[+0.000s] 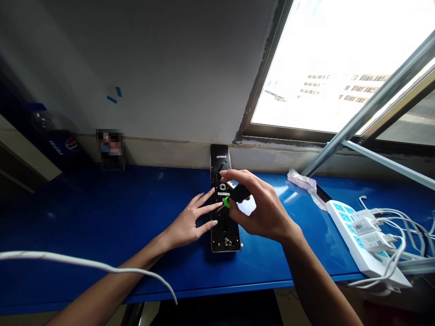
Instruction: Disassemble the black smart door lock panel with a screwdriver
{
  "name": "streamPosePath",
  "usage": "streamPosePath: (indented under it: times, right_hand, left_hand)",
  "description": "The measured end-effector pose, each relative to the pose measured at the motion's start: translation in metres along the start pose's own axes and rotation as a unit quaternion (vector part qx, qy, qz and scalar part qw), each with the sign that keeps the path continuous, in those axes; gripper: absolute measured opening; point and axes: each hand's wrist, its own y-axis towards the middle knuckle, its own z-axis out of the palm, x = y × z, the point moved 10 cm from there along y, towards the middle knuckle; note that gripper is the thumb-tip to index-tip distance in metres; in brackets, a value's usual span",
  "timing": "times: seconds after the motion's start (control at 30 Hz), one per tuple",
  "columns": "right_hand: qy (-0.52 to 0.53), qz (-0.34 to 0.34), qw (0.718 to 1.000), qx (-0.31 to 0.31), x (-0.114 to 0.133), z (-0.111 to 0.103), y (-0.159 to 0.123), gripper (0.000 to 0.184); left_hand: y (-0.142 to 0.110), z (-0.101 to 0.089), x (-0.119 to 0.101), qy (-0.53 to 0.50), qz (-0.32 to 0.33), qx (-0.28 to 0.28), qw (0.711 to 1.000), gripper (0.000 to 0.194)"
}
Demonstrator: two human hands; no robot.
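Observation:
A long black panel (220, 163) with metal fittings lies lengthwise on the blue table (102, 217), its far end near the wall. My left hand (192, 222) rests flat against the panel's left edge, fingers stretched out and spread. My right hand (261, 208) hovers over the panel's middle, its fingers closed on a small black tool with a green part (234, 197), whose tip points down at the panel.
A white power strip (343, 222) with several plugged chargers and white cables lies at the right. A small plastic bag (302, 182) sits beyond it. A white cable (84, 265) crosses the near left. A window frame and metal bars stand at right.

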Motion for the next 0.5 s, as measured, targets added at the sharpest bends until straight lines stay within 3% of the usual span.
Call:
streamPosePath:
  times: [0.17,0.33,0.5]
  right_hand:
    - [-0.028,0.004,1.000,-0.013,-0.0022,-0.0014,-0.0014,0.049]
    - [0.000,0.000,1.000,-0.008,-0.0018,-0.0002,-0.0017,0.062]
    - [-0.017,0.006,1.000,-0.013,-0.0032,-0.0011,-0.0020,0.051]
  left_hand:
    - [-0.0001,-0.0021,-0.0026,-0.007,0.011,-0.009,1.000,0.053]
    - [-0.0001,-0.0035,-0.0056,-0.007,0.019,-0.013,1.000,0.053]
    - [-0.0002,-0.0035,-0.0046,-0.002,0.013,-0.012,1.000,0.053]
